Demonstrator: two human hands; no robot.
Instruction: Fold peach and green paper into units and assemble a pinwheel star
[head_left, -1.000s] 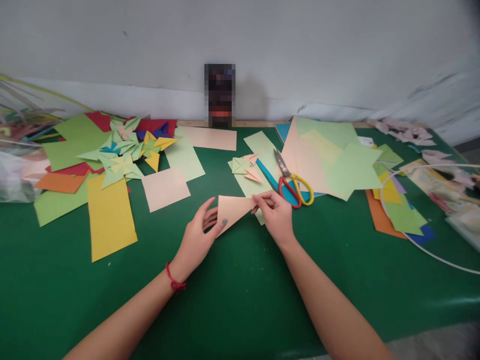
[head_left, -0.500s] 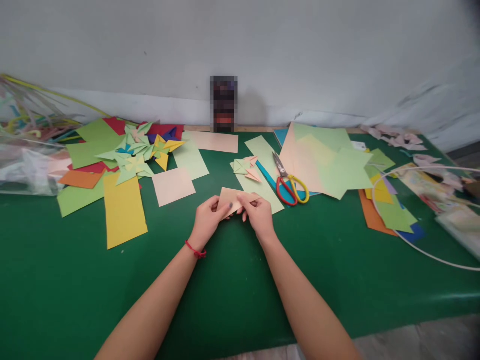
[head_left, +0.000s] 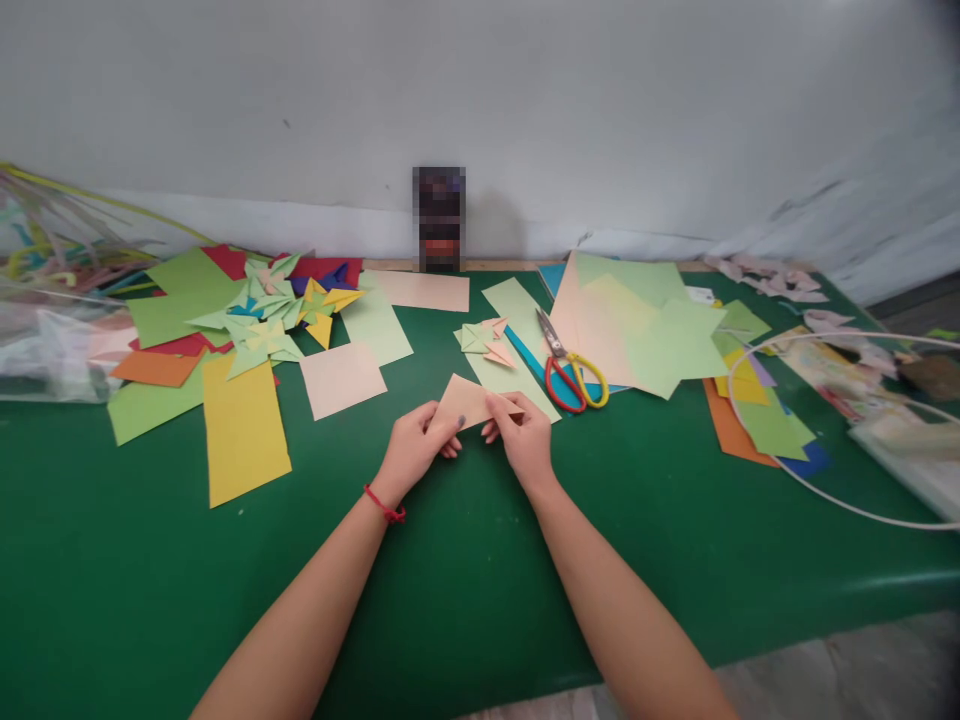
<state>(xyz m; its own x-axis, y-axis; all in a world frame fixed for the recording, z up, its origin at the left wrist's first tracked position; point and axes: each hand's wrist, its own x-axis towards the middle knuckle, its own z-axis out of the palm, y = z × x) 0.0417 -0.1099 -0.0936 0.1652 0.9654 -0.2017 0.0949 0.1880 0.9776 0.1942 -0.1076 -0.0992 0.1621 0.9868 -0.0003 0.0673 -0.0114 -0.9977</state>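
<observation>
Both of my hands hold one folded peach paper piece (head_left: 472, 400) a little above the green table (head_left: 480, 560). My left hand (head_left: 416, 450), with a red string at the wrist, pinches its left end. My right hand (head_left: 521, 435) pinches its right end. Just beyond lies a small folded green and peach pinwheel (head_left: 486, 340) on a light green strip (head_left: 517, 375). Red and yellow scissors (head_left: 570, 370) lie shut to the right of it.
Several folded paper pinwheels (head_left: 274, 305) and coloured sheets cover the back left, with a yellow sheet (head_left: 241, 430) and a peach square (head_left: 341, 378) nearer. A stack of large sheets (head_left: 645, 320) lies back right. A white hoop (head_left: 840, 500) and clear bags sit at the right edge.
My hands came together on the peach paper, which went from a flat triangle to a smaller folded piece. The view shifted slightly, and the hands now hold it a bit tilted.
</observation>
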